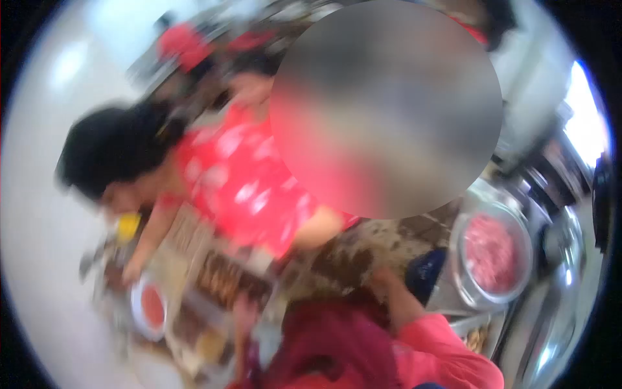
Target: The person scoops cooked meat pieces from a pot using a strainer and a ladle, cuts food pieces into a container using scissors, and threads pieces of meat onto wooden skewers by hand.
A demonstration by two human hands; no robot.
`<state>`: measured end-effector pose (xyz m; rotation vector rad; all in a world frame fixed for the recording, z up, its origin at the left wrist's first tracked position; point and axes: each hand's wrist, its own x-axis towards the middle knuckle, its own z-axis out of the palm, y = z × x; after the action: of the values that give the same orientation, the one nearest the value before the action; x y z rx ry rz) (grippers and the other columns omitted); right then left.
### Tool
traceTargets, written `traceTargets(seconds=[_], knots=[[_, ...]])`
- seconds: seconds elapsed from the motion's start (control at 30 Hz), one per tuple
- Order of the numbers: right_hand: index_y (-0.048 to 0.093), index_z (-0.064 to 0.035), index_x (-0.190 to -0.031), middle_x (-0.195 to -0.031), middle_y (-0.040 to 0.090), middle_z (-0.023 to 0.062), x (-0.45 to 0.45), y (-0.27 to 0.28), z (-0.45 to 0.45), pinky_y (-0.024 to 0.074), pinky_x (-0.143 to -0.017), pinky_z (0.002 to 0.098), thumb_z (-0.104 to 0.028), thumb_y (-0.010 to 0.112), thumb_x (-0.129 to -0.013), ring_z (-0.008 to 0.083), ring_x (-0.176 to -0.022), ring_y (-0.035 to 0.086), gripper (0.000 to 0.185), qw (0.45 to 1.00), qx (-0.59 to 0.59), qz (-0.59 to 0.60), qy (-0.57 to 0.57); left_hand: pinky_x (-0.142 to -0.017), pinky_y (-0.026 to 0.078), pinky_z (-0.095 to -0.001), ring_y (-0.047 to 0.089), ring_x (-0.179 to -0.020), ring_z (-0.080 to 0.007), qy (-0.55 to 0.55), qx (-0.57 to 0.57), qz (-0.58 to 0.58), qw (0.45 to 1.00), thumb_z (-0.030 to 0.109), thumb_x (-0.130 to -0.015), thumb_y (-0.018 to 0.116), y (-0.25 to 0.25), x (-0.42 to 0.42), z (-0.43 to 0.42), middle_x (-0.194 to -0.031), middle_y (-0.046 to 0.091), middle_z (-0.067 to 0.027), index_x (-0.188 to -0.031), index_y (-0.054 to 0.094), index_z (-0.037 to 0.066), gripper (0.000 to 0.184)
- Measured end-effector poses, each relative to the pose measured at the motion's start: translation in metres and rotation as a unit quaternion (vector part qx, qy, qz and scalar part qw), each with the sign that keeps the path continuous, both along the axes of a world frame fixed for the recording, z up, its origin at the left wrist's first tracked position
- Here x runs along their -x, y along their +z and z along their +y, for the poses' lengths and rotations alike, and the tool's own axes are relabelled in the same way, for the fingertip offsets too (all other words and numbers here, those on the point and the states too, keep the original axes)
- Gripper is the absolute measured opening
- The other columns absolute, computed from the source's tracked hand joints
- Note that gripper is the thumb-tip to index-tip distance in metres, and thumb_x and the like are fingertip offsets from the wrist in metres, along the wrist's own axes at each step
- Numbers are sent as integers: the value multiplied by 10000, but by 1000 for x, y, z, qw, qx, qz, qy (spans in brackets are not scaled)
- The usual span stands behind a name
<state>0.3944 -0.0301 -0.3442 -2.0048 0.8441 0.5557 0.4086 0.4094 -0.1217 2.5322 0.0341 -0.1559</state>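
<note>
The view is strongly smeared by motion. My left hand [245, 314] is near the lower edge of a tray of brown pieces [223, 280]; its fingers are blurred, and I cannot make out whether it touches the tray. My right hand [383, 280] is in front of me, over the wet, stained floor [343, 256], its fingers too smeared to read. Right of it stands a large metal bowl [459, 259] holding pink, meat-like pieces [490, 253]. A dark blue object [426, 273] lies between my right hand and that bowl.
A person in a pink patterned top [243, 181] leans over at the left, one arm reaching beside a white bowl of red contents [153, 307]. Another person in red [184, 47] is at the back. Shiny metal vessels [567, 259] line the right side. A grey blurred disc hides the upper middle.
</note>
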Motion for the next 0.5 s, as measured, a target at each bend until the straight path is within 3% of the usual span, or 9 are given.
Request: traceTargets(seconds=[0.03, 0.07, 0.13, 0.2, 0.23, 0.33, 0.37, 0.47, 0.5], knots=[[641, -48, -1005, -969, 619, 162, 0, -8, -8, 460, -772, 408, -231, 543, -797, 304, -854, 594, 293, 990, -96, 106, -5, -837, 453, -390, 547, -1022, -348, 60, 44, -55, 996, 141, -717, 646, -7, 4, 21, -1145, 544, -221, -1189, 494, 2, 515], [664, -49, -944, -917, 628, 149, -1, -19, -17, 468, -740, 414, -204, 547, -798, 301, -796, 602, 243, 963, -169, 210, 1, -873, 435, -404, 516, -1057, -389, 77, -49, -43, 995, 151, -691, 670, -41, 4, 55, -1168, 525, -239, -1227, 459, 5, 594], [672, -48, -907, -909, 631, 167, -16, -4, -7, 468, -747, 414, -220, 539, -781, 306, -816, 610, 252, 925, -25, 160, 343, -930, 391, -443, 424, -1176, -372, 51, -153, -43, 986, 194, -650, 720, -53, -8, 72, -1277, 441, -227, -1290, 407, 71, 723], [680, -46, -871, -900, 634, 185, -8, 5, -9, 469, -753, 415, -237, 531, -763, 311, -836, 618, 264, 780, 117, 78, 609, -949, 369, -461, 369, -1234, -349, 34, -199, 11, 979, 231, -629, 740, -66, -10, 68, -1331, 384, -218, -1306, 393, 87, 774], [684, -46, -852, -896, 635, 194, -4, 5, -12, 469, -757, 415, -245, 528, -755, 314, -846, 621, 271, 674, 181, 35, 715, -952, 364, -468, 351, -1251, -340, 35, -200, 39, 978, 244, -625, 743, -72, -11, 60, -1348, 364, -212, -1308, 394, 87, 783], [688, -61, -784, -837, 644, 166, 9, -55, -33, 477, -710, 405, -279, 552, -711, 304, -793, 625, 268, 618, 250, -40, 744, -980, 338, -466, 326, -1257, -356, 51, -220, 74, 971, 278, -642, 711, -104, -17, 52, -1352, 357, -186, -1326, 374, 103, 783], [685, -66, -767, -826, 645, 159, 5, -43, -31, 478, -690, 409, -281, 557, -697, 310, -776, 623, 260, 608, 228, -37, 760, -993, 328, -462, 322, -1251, -368, 57, -229, 83, 968, 288, -652, 694, -114, -14, 53, -1346, 364, -176, -1335, 364, 111, 779], [675, -79, -722, -785, 644, 139, -4, -19, -23, 477, -636, 418, -284, 574, -656, 321, -727, 616, 238, 607, 198, -64, 767, -952, 357, -481, 371, -1218, -371, 29, -78, 216, 973, 308, -663, 700, -103, -30, 74, -1345, 346, -250, -1324, 383, 90, 765], [670, -80, -713, -768, 641, 134, -1, -46, -34, 475, -621, 418, -283, 581, -643, 320, -713, 614, 233, 625, 219, -100, 743, -954, 361, -476, 364, -1219, -374, 46, -56, 250, 966, 300, -669, 684, -95, -47, 94, -1343, 355, -215, -1300, 419, 108, 711]])
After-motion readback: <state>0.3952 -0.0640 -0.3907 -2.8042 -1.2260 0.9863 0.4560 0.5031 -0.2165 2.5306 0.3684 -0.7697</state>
